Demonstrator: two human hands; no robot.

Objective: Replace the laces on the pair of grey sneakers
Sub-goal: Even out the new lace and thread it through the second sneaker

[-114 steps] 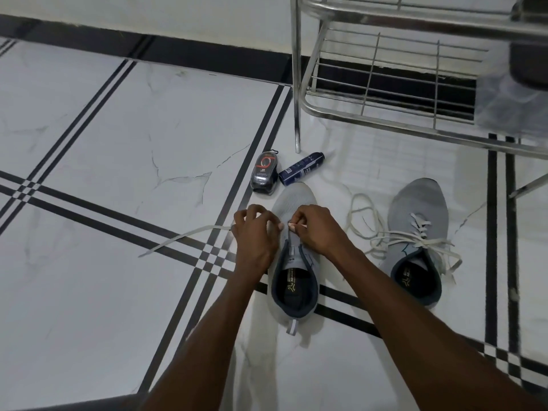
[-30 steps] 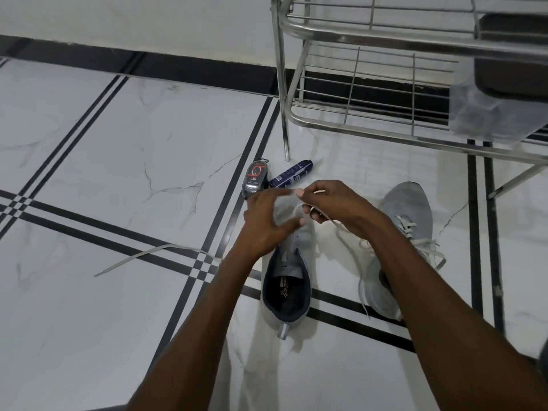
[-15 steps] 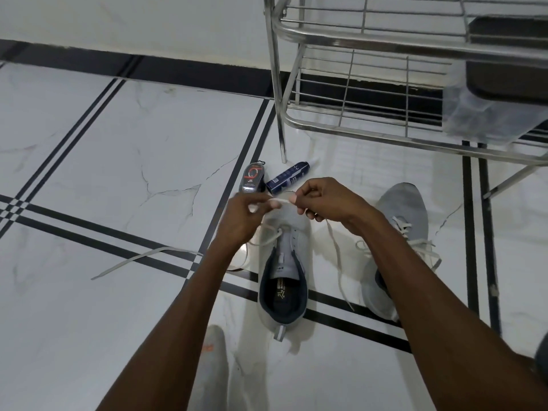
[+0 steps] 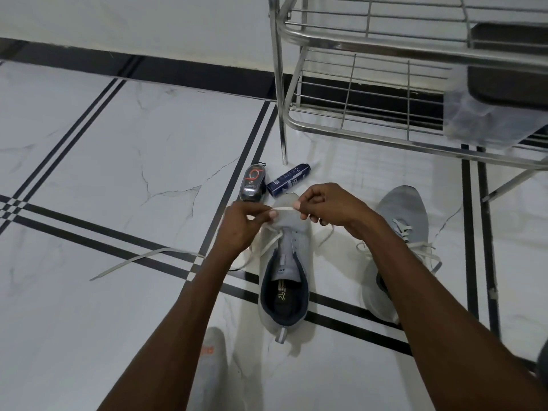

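Observation:
A grey sneaker (image 4: 292, 256) lies on the white floor between my arms, toe pointing away. A white lace (image 4: 283, 208) is stretched taut above its toe. My left hand (image 4: 241, 226) pinches one side of that stretch and my right hand (image 4: 329, 207) pinches the other. From the hands, lace strands run down to the front eyelets, and one end trails over the floor to the left (image 4: 133, 262). The second grey sneaker (image 4: 404, 209) stands to the right, laced, partly hidden by my right forearm.
A grey shoe-polish applicator (image 4: 253, 183) and a blue spray can (image 4: 289, 180) lie just beyond the sneaker's toe. A steel wire rack (image 4: 385, 134) stands at the back right, one leg (image 4: 283, 114) near the can. A grey sock foot (image 4: 212, 360) shows at the bottom.
Both hands rose from the eyelets and drew the lace up and out. In the last half second they held it level above the toe, barely moving.

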